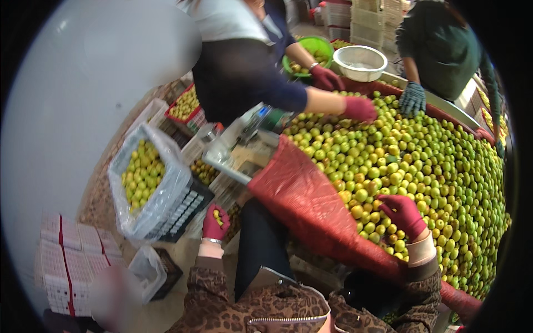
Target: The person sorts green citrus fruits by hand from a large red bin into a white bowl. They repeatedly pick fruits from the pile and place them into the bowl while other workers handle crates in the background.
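My left hand (216, 222), in a dark red glove, is curled around a few small yellow-green fruits (217, 216), to the right of a plastic-lined crate (179, 181) of such fruit. My right hand (402, 213), gloved alike, reaches over a large heap of green and yellow round fruits (437, 179), fingertips at the fruit near the heap's close edge; whether it grips one cannot be told. A red woven plastic sheet (308, 187) lines the heap's near rim.
Across the heap, a co-worker's red-gloved hand (360, 109) and another's grey-gloved hand (412, 99) touch fruit. A white basket (360, 62) and green basket (310, 43) stand behind. Strapped white crates (79, 266) and a lined dark crate (152, 274) stand at lower left.
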`<state>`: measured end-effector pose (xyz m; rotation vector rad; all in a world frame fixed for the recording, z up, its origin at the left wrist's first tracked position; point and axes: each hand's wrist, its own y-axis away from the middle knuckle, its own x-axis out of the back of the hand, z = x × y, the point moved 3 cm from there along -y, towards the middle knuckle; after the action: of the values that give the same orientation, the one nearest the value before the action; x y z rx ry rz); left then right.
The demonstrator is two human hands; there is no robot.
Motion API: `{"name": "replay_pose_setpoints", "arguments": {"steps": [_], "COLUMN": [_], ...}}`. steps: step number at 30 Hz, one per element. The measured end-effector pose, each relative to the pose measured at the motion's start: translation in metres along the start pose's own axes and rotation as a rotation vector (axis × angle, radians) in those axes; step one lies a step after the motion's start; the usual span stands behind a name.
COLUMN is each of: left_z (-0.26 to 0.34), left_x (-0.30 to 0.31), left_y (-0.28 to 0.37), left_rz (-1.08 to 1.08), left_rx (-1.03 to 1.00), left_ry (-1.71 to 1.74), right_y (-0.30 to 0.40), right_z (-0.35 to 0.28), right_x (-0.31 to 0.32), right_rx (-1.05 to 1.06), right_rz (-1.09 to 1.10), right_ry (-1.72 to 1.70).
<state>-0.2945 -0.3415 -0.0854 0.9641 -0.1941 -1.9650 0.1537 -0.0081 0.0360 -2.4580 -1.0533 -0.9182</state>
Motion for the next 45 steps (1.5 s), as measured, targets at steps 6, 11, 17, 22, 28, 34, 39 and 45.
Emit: {"name": "replay_pose_setpoints", "arguments": {"steps": [6,11,17,22,28,34,39,45], "left_z": [-0.062,-0.054,0.009,-0.017,-0.156,-0.246,-0.238,-0.229], "left_x": [0.268,0.241,0.054,-0.224,-0.395,-0.394,-0.395,-0.396], "left_y": [-0.037,-0.076,-0.042,0.065,0.090,0.046,0.050,0.058], "left_rz": [0.172,0.437,0.315,-0.508,-1.273,-1.223,-1.257,-1.232], "left_rx": [-0.028,-0.001,-0.768,-1.107,-0.938,-1.038,-1.008,-1.070], "left_ry": [-0.189,-0.578,-1.016,-1.136,-1.500,-1.900,-1.951,-1.978], "right_y": [-0.006,0.009,-0.002,0.005,0.011,-0.045,-0.128,-0.194], "right_z": [-0.012,0.001,-0.006,0.037,0.087,0.115,0.186,0.207], "right_x": [-0.017,-0.002,0.006,0.059,0.091,0.115,0.154,0.152], "right_rx": [-0.056,-0.111,0.010,-0.107,-0.341,-0.148,-0.275,-0.554], "right_rz": [-0.075,-0.013,0.205,0.651,0.853,0.466,0.448,0.478], "right_ry": [-0.064,0.061,0.258,0.129,0.356,0.597,0.628,0.754]}}
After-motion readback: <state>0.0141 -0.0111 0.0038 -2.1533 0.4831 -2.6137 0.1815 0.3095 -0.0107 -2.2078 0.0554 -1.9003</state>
